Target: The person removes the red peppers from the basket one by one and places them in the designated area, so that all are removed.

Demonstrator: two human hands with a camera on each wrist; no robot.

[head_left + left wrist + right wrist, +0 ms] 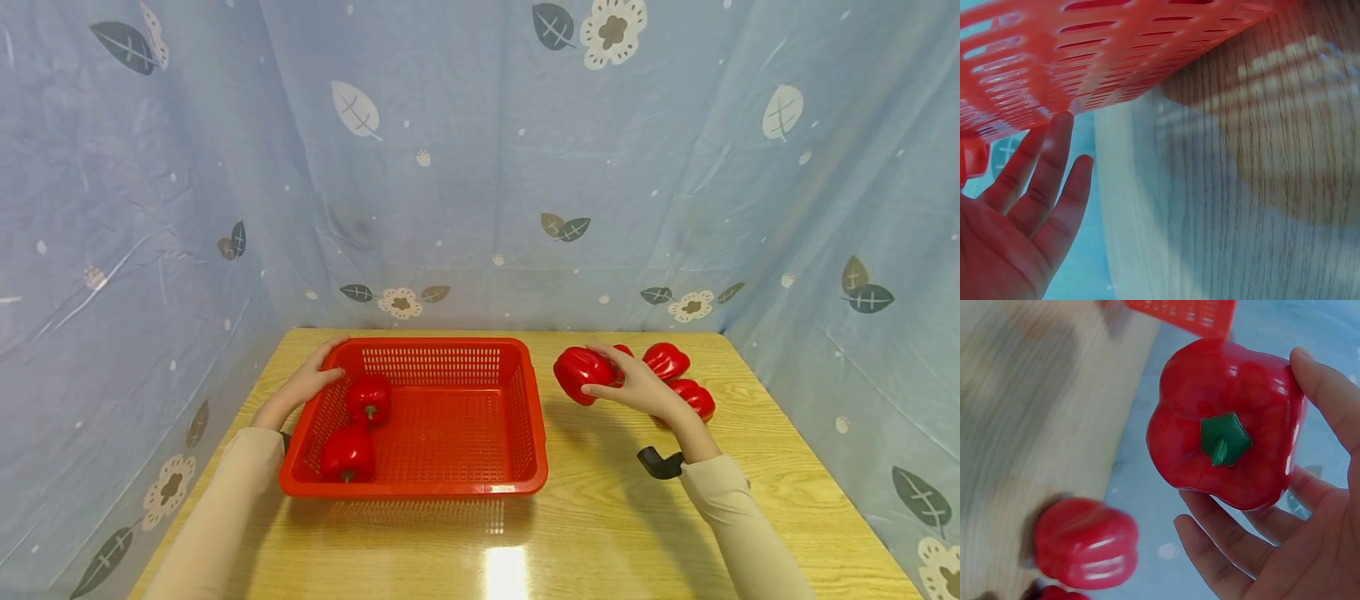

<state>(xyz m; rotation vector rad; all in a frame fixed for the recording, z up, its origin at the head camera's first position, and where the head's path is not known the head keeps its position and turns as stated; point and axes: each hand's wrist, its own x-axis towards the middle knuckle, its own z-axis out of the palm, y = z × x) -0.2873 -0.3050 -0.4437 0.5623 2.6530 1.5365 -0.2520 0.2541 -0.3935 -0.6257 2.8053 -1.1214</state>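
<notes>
A red bell pepper (pixel 583 375) with a green stem is in my right hand (pixel 637 387), thumb on one side and fingers on the other, above the table right of the basket. The right wrist view shows the stem end of this pepper (pixel 1210 425) facing the camera. My left hand (pixel 303 385) holds the back left rim of a red plastic basket (pixel 532 417), thumb over the inside and fingers along the outer wall. Inside the basket's left part sit two red bell peppers, one further back (pixel 369 398) and one nearer (pixel 348 452).
More red bell peppers lie on the wooden table (pixel 600 533) at the back right, one at the rear (pixel 666 361) and one closer (pixel 693 400); another is partly hidden behind my right hand. A blue patterned curtain (pixel 450 167) encloses the table's back and sides.
</notes>
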